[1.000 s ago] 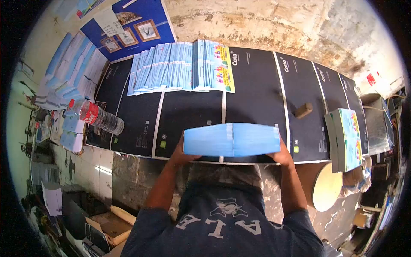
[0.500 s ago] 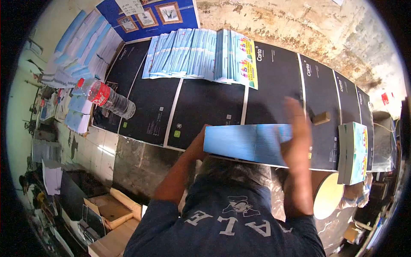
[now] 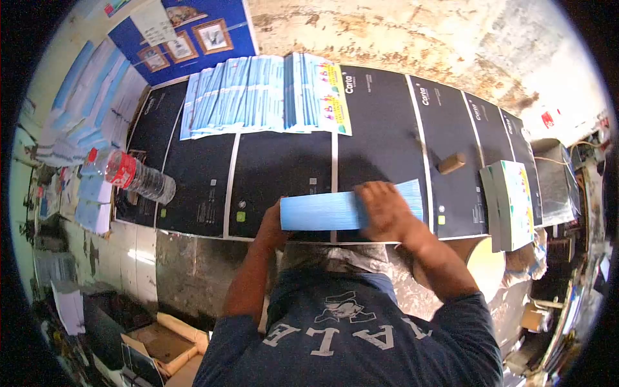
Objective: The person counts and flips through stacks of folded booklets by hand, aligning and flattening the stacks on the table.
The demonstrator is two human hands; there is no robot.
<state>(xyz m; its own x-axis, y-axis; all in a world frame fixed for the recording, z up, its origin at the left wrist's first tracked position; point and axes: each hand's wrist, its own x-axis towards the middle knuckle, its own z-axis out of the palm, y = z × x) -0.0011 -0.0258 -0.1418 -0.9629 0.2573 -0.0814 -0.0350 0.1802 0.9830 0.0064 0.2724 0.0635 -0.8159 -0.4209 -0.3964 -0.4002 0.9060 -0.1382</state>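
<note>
Held stack (image 3: 319,211) is paper, its face finely ridged. Bottle (image 3: 138,177): clear plastic, glossy. Table covering (image 3: 380,155) looks smooth, low sheen. Small block (image 3: 451,163): apparently wood, matt. Wall (image 3: 387,32): rough, patchy. Shirt (image 3: 348,351): matt cloth.

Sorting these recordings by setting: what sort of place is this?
Probably a small printing or binding workshop: overlapping printed copies on the black-topped table, a thick paper stack being handled, and more piled paper at far left.
</note>
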